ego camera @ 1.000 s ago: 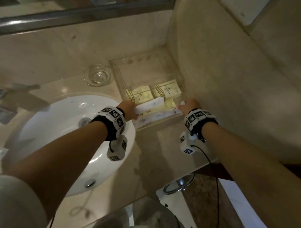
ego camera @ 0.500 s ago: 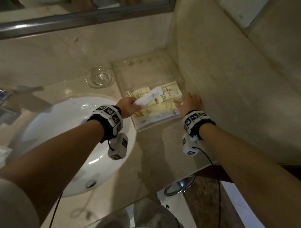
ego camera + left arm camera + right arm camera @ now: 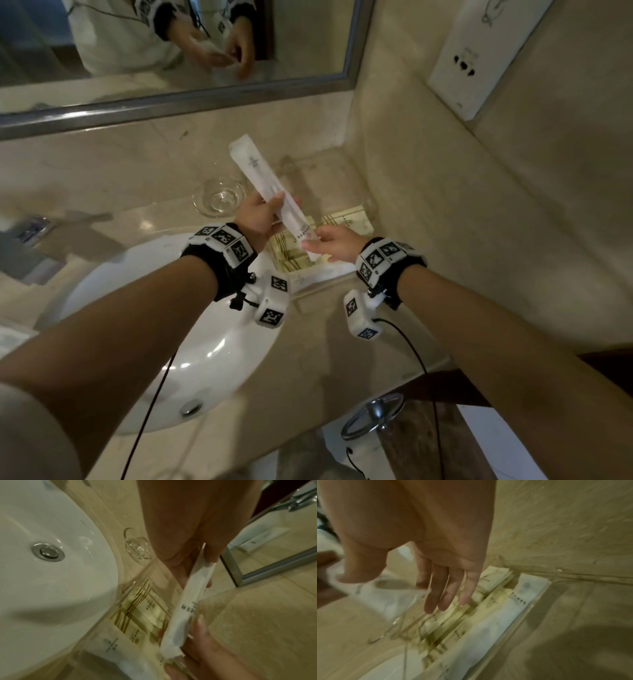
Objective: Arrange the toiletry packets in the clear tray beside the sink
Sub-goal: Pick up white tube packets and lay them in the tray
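Note:
A long white toiletry packet (image 3: pixel 255 168) is held up, tilted, above the clear tray (image 3: pixel 318 185) in the counter's corner. My left hand (image 3: pixel 279 205) grips the packet around its middle. My right hand (image 3: pixel 313 240) pinches its lower end between thumb and fingers; the other fingers point straight down over the tray. In the left wrist view the packet (image 3: pixel 185 608) runs from my left fingers down to my right hand. Yellow striped packets (image 3: pixel 471 615) lie flat in the tray, and another white packet (image 3: pixel 505 612) lies along its front wall (image 3: pixel 539 597).
A small glass dish (image 3: pixel 219 198) stands left of the tray. The white sink (image 3: pixel 164 325) lies below my left arm. A marble wall closes the tray's right side, with a white socket panel (image 3: pixel 479 58) on it. A mirror hangs behind. A chrome ring (image 3: pixel 373 414) hangs below the counter edge.
The white packet has come up out of the tray and tilted steeply, far end high. My left hand rose with it, and my right hand left the tray's right edge for the packet's lower end.

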Demonstrator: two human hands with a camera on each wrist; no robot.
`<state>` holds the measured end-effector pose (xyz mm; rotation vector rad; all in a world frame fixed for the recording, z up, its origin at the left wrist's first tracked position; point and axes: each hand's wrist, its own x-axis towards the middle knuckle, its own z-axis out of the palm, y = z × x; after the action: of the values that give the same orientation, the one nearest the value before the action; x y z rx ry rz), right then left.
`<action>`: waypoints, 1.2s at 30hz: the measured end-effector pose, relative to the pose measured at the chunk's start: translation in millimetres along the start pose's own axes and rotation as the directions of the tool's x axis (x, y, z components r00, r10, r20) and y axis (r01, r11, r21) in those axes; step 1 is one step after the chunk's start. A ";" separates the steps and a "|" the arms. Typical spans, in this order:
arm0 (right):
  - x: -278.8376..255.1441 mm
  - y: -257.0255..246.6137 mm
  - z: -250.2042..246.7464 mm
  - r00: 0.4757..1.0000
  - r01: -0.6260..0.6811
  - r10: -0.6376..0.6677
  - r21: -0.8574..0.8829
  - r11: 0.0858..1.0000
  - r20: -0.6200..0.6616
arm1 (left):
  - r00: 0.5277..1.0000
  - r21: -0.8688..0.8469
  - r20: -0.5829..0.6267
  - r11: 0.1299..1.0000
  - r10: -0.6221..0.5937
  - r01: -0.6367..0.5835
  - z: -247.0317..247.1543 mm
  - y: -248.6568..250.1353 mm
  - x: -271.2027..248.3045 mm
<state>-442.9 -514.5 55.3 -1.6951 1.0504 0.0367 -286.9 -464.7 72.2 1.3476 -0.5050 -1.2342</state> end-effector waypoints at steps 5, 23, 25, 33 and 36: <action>-1.2 -2.3 -3.5 0.998 -0.006 0.000 0.114 0.993 0.055 | 1.000 -0.028 -0.010 0.999 -0.014 0.014 -3.5 2.2 -4.7; 6.0 76.0 -64.3 0.819 -0.246 0.311 0.195 0.949 -0.482 | 0.987 0.584 -0.153 0.800 -0.055 0.135 -20.8 -45.7 9.3; 9.5 83.3 -65.8 0.812 -0.348 0.349 0.093 0.933 -0.468 | 0.991 0.771 -0.103 0.623 -0.080 0.131 -15.1 -50.7 8.9; 16.1 97.2 -56.4 0.802 -0.498 0.371 -0.181 0.848 -0.467 | 0.988 0.965 -0.021 0.257 -0.151 0.059 -0.8 -59.3 7.6; 18.9 97.8 -55.7 0.826 -0.486 0.334 -0.272 0.831 -0.455 | 0.987 0.973 -0.021 0.222 -0.159 0.056 -1.1 -62.7 8.2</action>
<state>-520.3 -571.9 -5.8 -1.8185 1.8094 0.2049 -306.0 -457.1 12.4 2.4495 -1.4631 -1.0419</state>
